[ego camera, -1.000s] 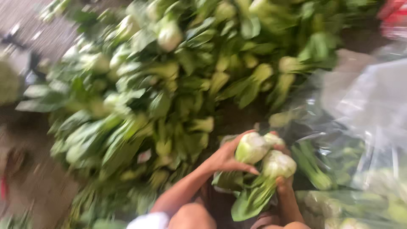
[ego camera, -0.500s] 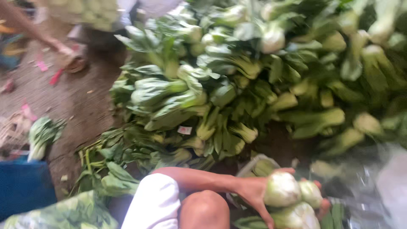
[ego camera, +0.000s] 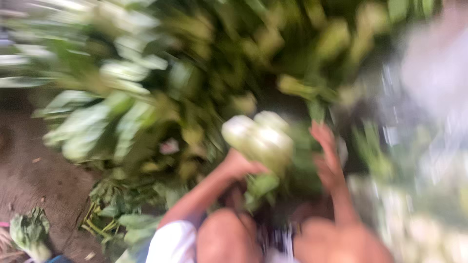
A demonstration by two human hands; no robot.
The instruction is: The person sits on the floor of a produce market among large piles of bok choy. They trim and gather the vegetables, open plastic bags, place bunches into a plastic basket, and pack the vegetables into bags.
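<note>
Two hands on one bunch of bok choy (ego camera: pixel 258 139), frame heavily blurred. Left hand (ego camera: pixel 239 165) grips the bunch from below, pale stem ends up, leaves hanging down past the wrist. Right hand (ego camera: pixel 327 158) sits just beside the bunch on its other side, fingers spread, open; touching or not, cannot tell. Beyond both hands, big pile of greens (ego camera: pixel 146 92). Left of the left arm, loose leaves (ego camera: pixel 112 214) on dirt floor (ego camera: pixel 34 175). Right of the right hand, clear plastic bags (ego camera: pixel 429 146).
</note>
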